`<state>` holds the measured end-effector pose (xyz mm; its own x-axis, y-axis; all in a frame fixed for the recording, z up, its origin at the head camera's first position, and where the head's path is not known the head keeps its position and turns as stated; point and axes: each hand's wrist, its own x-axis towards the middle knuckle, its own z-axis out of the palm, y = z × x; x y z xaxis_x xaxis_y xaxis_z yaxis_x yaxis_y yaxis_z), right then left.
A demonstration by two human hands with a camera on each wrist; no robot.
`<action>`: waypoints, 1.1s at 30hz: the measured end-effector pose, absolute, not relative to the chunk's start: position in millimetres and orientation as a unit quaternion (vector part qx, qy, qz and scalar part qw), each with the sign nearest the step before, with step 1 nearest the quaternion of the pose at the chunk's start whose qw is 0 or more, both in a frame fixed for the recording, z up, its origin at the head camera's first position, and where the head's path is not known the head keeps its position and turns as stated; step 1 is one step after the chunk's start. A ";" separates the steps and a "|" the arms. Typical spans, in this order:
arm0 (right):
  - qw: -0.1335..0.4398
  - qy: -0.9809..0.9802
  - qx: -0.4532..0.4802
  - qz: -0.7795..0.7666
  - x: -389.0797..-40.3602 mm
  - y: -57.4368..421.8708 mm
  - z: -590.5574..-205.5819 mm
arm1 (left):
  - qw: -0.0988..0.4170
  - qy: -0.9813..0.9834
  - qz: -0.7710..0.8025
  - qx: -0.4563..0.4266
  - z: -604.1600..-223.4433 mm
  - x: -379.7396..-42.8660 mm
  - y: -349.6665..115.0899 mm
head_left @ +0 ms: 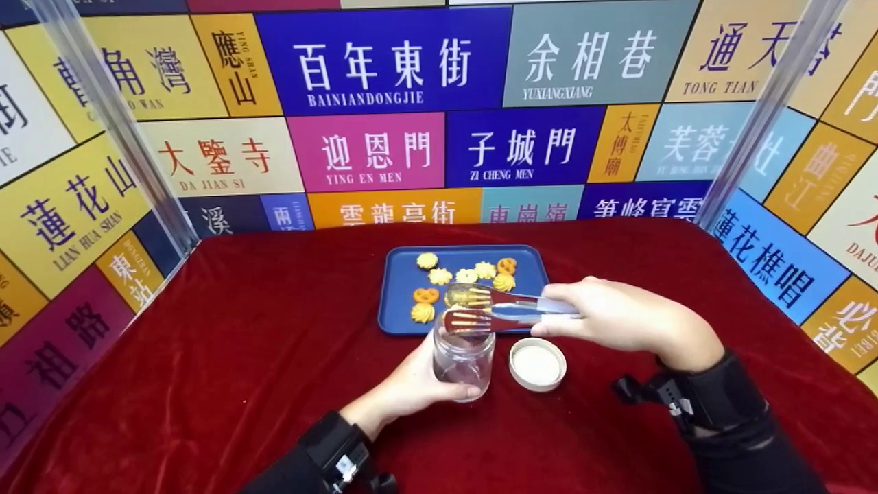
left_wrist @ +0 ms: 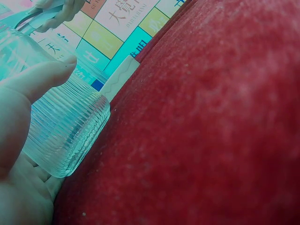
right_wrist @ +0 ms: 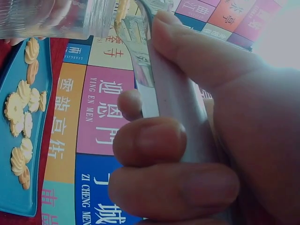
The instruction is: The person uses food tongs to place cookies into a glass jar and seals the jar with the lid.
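My left hand (head_left: 408, 381) grips a clear ribbed glass jar (head_left: 464, 370) around its side, thumb across the front. The jar stands upright and its mouth is uncovered. In my right hand (head_left: 617, 315) is a pair of metal tongs (head_left: 469, 322), their slotted ends just above the jar's mouth. A tan cookie (right_wrist: 123, 11) shows between the tong ends in the right wrist view, partly hidden by the metal. Beyond the jar, several cookies (head_left: 423, 313), some flower-shaped and some pretzel-shaped, lie on a blue tray (head_left: 398, 285).
A pale round lid (head_left: 538, 366) lies to the right of the jar on the red velvet cloth (head_left: 274, 343). Clear upright posts (head_left: 130, 123) stand at both sides, before a wall of colourful printed signs (head_left: 384, 62).
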<state>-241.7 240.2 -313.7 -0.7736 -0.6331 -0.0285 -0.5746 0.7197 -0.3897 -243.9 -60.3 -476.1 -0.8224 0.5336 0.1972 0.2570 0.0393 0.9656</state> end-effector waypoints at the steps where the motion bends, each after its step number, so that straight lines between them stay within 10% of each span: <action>1: 0.081 0.924 -0.327 -0.182 -241.9 240.3 -313.8 | 0.110 0.711 0.637 0.277 -476.2 -243.9 -60.2; 33: 0.126 0.924 -0.309 -0.187 -244.9 239.3 -317.5 | 0.110 0.713 0.637 0.274 -476.2 -243.5 -59.9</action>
